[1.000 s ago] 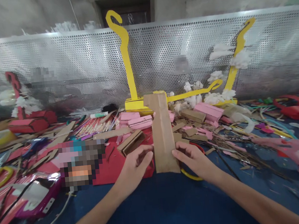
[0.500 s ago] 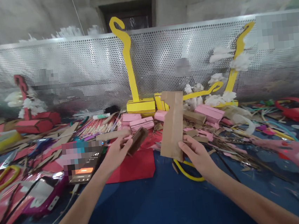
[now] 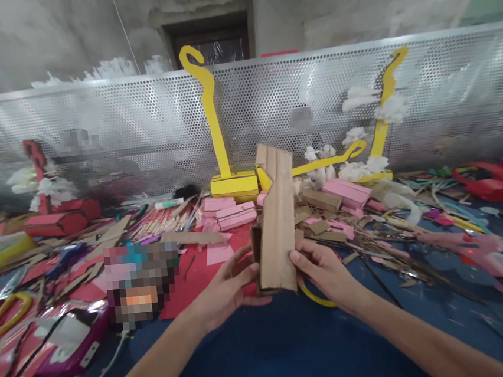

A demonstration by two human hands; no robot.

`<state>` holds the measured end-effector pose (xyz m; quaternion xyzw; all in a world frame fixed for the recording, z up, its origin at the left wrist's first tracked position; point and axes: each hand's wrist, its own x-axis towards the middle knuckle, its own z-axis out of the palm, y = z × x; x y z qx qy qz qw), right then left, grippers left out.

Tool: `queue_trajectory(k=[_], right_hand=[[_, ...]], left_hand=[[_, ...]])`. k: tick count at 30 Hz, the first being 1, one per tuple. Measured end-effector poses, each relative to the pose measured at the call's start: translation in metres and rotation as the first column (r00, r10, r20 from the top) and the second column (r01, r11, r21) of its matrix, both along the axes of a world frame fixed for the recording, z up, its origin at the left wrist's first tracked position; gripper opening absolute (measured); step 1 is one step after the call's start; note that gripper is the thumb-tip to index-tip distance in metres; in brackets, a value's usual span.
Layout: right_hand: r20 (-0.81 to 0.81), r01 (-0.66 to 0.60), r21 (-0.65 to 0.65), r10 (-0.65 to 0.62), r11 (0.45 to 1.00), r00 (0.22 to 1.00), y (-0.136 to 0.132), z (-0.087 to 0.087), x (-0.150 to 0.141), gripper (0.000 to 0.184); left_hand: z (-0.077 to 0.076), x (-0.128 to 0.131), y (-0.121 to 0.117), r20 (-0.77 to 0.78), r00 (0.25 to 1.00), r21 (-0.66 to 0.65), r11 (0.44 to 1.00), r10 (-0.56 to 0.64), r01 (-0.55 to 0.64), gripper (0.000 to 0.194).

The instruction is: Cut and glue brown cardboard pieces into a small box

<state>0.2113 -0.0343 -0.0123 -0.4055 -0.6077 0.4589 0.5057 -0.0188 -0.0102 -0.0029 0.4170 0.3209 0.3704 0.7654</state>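
In front of me, my right hand (image 3: 324, 267) pinches the lower right edge of a flat brown cardboard strip (image 3: 279, 227), which has a notch cut in its upper left side and stands nearly upright. My left hand (image 3: 236, 282) grips a small folded cardboard box (image 3: 259, 262) that shows its dark hollow side. The strip overlaps the box and hides much of it; whether the two touch is hard to tell. Behind the strip lies the yellow handle of a tool (image 3: 317, 296), partly covered by my right hand.
A yellow hook on a box base (image 3: 215, 127) stands by the perforated metal panel (image 3: 138, 122). Pink boxes (image 3: 236, 215) lie before it. A pink glue gun (image 3: 473, 250) and cardboard scraps are at right; a phone (image 3: 147, 281) and purple device (image 3: 75, 347) at left.
My left hand has brought the small box rightward to the cardboard strip. The strip has shifted slightly left and is held against or before the box. The view has tilted up a little.
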Motion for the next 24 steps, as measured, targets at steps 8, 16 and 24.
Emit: queue_trajectory(k=[8,16,24], right_hand=[[0.113,-0.049,0.01,0.047,0.999,0.993,0.0,-0.003,0.0,0.043],[0.17,-0.064,0.019,0.06,0.998,0.984,0.002,-0.007,-0.001,0.045],[0.208,-0.012,0.038,0.004,0.999,0.978,0.001,-0.006,0.001,0.044]], left_hand=[[0.003,0.004,-0.004,-0.022,1.0,0.005,1.0,0.002,-0.002,0.054],[0.001,0.005,-0.005,-0.102,0.994,0.024,0.999,-0.029,0.031,0.06],[-0.005,-0.015,0.018,-0.478,0.804,0.571,0.821,0.354,-0.022,0.065]])
